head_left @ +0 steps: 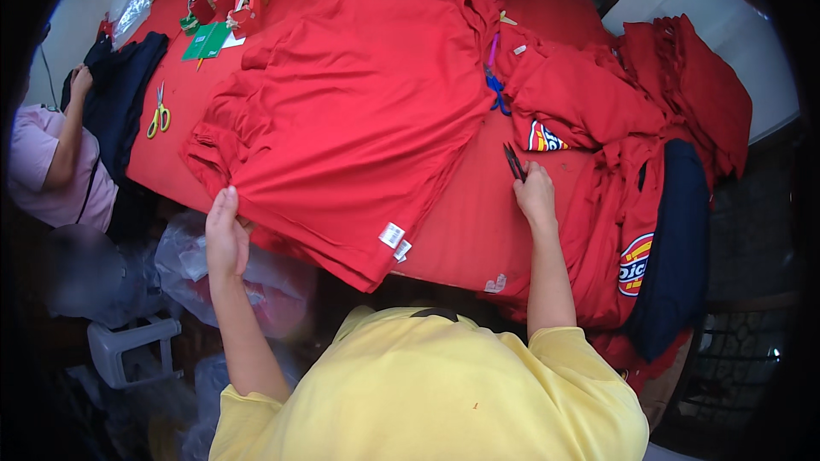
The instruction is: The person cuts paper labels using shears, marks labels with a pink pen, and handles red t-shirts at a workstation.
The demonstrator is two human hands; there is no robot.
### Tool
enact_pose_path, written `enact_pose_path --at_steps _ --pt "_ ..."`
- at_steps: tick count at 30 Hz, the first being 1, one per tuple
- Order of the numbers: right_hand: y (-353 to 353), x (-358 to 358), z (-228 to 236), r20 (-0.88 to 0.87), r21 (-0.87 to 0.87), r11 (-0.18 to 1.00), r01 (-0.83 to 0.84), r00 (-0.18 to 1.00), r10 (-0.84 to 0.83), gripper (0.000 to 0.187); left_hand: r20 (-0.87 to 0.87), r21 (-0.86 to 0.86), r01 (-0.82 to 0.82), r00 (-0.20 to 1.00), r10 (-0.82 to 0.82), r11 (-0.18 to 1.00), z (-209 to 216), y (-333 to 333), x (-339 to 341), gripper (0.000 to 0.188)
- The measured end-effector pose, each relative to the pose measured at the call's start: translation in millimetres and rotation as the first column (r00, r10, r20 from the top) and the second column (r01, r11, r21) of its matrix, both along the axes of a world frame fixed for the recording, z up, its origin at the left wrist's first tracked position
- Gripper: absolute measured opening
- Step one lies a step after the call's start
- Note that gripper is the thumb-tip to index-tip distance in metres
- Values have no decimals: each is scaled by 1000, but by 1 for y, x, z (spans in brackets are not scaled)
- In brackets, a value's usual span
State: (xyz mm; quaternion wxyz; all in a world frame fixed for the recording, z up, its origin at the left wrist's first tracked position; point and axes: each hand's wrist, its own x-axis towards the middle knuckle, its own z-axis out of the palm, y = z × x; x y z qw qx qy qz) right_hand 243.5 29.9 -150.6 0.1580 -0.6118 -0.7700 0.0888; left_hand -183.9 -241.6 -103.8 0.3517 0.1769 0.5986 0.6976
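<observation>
A red T-shirt [359,111] lies spread over the table, its near edge hanging a little past the table's front. My left hand [226,235] pinches that near edge at its left corner, fingers partly hidden by the cloth. Two white labels [392,235] show near the shirt's right front corner. Off to the right, my right hand [536,194] is closed around black thread snips [514,162], their points aimed away from me, above the table and apart from the shirt.
Folded red shirts [581,85] and a dark blue garment [675,239] pile up on the right. Yellow scissors [160,113], blue-handled scissors [495,94] and a tape dispenser [246,13] lie on the red table [478,213]. At left, a person [64,154] handles dark cloth. Below stand plastic bags [184,265].
</observation>
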Motion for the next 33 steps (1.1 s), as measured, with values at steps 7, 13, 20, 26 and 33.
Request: enact_pose_path --at_steps 7,13,20,26,33 --pt "27 40 13 38 -131 990 55 998 -51 22 529 552 -41 789 -312 833 1 68 -26 59" --pt "22 33 12 -104 -145 989 13 994 -28 30 267 327 260 897 -352 909 -43 74 32 47" --pt "16 -18 23 39 6 999 40 998 -40 35 256 322 199 923 -287 926 -47 76 35 37" --pt "48 -38 23 -127 163 979 -120 982 142 20 271 337 150 930 -248 930 -43 77 38 35" --pt "129 -103 -3 287 340 927 -160 956 59 15 261 333 17 959 -109 943 -53 76 39 28"
